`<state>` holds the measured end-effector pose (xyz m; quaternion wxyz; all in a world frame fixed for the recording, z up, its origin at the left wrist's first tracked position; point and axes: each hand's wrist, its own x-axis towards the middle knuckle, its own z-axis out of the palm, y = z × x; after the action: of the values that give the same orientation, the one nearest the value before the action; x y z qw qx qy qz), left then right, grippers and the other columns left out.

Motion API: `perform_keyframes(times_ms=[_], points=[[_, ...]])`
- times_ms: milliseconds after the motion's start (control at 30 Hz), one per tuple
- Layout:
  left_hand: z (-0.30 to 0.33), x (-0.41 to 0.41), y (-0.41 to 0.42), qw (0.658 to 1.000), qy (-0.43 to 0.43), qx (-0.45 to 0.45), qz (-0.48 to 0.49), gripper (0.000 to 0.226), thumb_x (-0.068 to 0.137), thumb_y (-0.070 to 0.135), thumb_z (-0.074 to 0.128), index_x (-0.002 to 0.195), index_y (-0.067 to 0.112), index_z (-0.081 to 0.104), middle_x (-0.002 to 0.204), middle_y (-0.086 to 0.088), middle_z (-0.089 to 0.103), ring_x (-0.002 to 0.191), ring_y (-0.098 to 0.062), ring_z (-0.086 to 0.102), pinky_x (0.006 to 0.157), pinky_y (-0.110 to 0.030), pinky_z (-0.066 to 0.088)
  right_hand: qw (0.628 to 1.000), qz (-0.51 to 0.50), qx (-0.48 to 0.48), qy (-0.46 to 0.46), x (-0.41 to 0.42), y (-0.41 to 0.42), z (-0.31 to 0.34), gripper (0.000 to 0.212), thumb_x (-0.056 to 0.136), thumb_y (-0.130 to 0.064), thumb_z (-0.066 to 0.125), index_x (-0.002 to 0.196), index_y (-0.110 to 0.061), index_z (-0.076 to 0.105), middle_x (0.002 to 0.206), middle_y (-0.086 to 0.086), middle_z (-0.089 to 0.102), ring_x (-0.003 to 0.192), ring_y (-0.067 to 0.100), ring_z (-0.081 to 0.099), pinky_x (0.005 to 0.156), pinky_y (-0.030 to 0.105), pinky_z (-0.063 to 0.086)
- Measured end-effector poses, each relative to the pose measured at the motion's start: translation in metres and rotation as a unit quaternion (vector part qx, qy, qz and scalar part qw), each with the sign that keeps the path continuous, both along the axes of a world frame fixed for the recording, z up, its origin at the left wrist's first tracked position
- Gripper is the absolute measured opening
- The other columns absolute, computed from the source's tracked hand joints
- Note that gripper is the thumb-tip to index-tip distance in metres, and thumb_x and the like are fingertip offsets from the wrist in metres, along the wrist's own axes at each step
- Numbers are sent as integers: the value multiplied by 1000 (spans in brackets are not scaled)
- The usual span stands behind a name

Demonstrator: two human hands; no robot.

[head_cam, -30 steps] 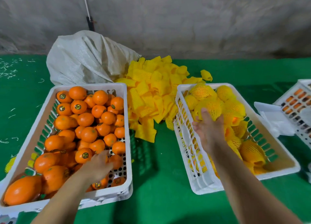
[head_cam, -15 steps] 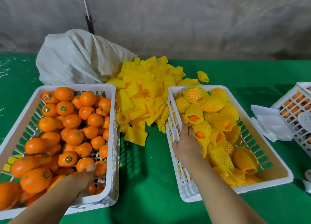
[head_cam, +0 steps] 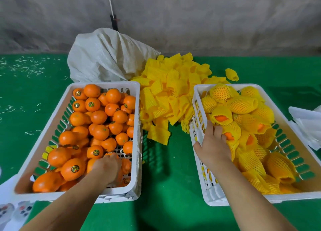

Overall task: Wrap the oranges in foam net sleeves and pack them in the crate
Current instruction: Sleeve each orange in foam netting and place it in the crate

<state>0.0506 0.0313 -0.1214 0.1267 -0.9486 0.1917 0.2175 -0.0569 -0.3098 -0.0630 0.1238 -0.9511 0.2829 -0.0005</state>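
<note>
A white crate (head_cam: 104, 84) on the left holds several bare oranges (head_cam: 98, 117) with stickers. My left hand (head_cam: 106, 166) reaches into its near right corner, fingers curled down over an orange (head_cam: 125, 164) that is mostly hidden under the hand. A second white crate (head_cam: 199, 89) on the right is filled with oranges in yellow foam net sleeves (head_cam: 242, 105). My right hand (head_cam: 212, 144) lies inside it by the left wall, its spread fingers touching a sleeved orange (head_cam: 232, 131). Between the crates, further back, lies a pile of empty yellow sleeves (head_cam: 169, 92).
A white woven sack (head_cam: 107, 57) lies behind the left crate against a grey wall. White plastic sheets (head_cam: 303, 125) sit at the right edge. White items (head_cam: 10, 211) show at the bottom left. Green cloth (head_cam: 172, 170) covers the table.
My right hand came down from above the right crate to the sleeved oranges by its left wall. My left hand stayed low in the bare-orange crate. The view shifted.
</note>
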Motion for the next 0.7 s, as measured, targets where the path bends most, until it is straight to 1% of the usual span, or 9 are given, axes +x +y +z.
perform_keyframes(times_ms=[67, 133, 200, 267, 333, 400, 500, 567, 700], points=[[15, -3, 6, 990, -35, -122, 65, 51, 93, 41, 73, 138, 22, 56, 126, -3, 51, 114, -26, 58, 89, -35, 53, 998, 27, -57, 3, -1, 1, -1, 96, 92, -48, 64, 162, -19, 6, 152, 11, 21, 132, 34, 35, 97, 44, 48], [30, -3, 17, 927, -109, -312, 179, 66, 85, 52, 80, 140, 22, 58, 131, -6, 55, 106, -22, 56, 83, -33, 50, 991, 63, -122, 1, -3, 2, -2, 94, 88, -48, 66, 162, -19, 17, 150, 13, 27, 130, 34, 34, 98, 46, 46], [41, -6, 20, 858, -132, -431, 246, 68, 87, 55, 78, 142, 21, 59, 135, -6, 60, 112, -20, 59, 91, -37, 53, 981, 101, -165, -4, -4, 3, -6, 89, 83, -45, 70, 159, -18, 32, 149, 16, 34, 130, 38, 36, 100, 50, 43], [54, -16, 9, 796, -138, -537, 243, 63, 89, 60, 75, 141, 28, 59, 136, 2, 61, 121, -14, 61, 97, -39, 57, 970, 132, -206, 7, -2, 5, -9, 84, 82, -45, 70, 156, -18, 41, 149, 18, 38, 133, 40, 36, 107, 54, 37], [63, -32, -12, 738, -125, -621, 234, 61, 87, 61, 76, 139, 36, 55, 137, 9, 56, 117, -2, 61, 87, -23, 57, 960, 157, -228, 43, 7, 14, -9, 79, 86, -50, 63, 156, -21, 41, 152, 17, 36, 137, 40, 32, 115, 54, 26], [65, -47, -36, 692, -85, -675, 242, 62, 84, 53, 78, 138, 37, 52, 139, 3, 54, 114, -5, 65, 86, -23, 59, 960, 193, -185, 87, 26, 29, -15, 74, 91, -53, 54, 156, -26, 35, 158, 17, 26, 143, 39, 22, 119, 54, 16], [60, -61, -57, 714, -61, -662, 220, 62, 85, 45, 79, 137, 37, 47, 139, 3, 46, 120, -11, 59, 99, -46, 56, 947, 259, -69, 179, 56, 56, -33, 71, 96, -54, 52, 158, -31, 29, 167, 14, 8, 150, 39, 12, 120, 54, 18], [57, -61, -56, 753, -68, -626, 189, 66, 86, 55, 76, 143, 38, 44, 135, 10, 38, 122, -3, 51, 100, -46, 54, 925, 279, -41, 255, 72, 67, -49, 70, 98, -54, 53, 160, -33, 28, 170, 14, -1, 152, 40, 10, 121, 53, 23], [57, -61, -54, 791, -45, -595, 137, 77, 89, 68, 63, 156, 41, 37, 134, 12, 32, 127, -9, 45, 99, -42, 53, 892, 307, -42, 330, 91, 66, -75, 60, 101, -48, 51, 157, -36, 33, 171, 12, -15, 152, 40, 10, 119, 53, 25]])
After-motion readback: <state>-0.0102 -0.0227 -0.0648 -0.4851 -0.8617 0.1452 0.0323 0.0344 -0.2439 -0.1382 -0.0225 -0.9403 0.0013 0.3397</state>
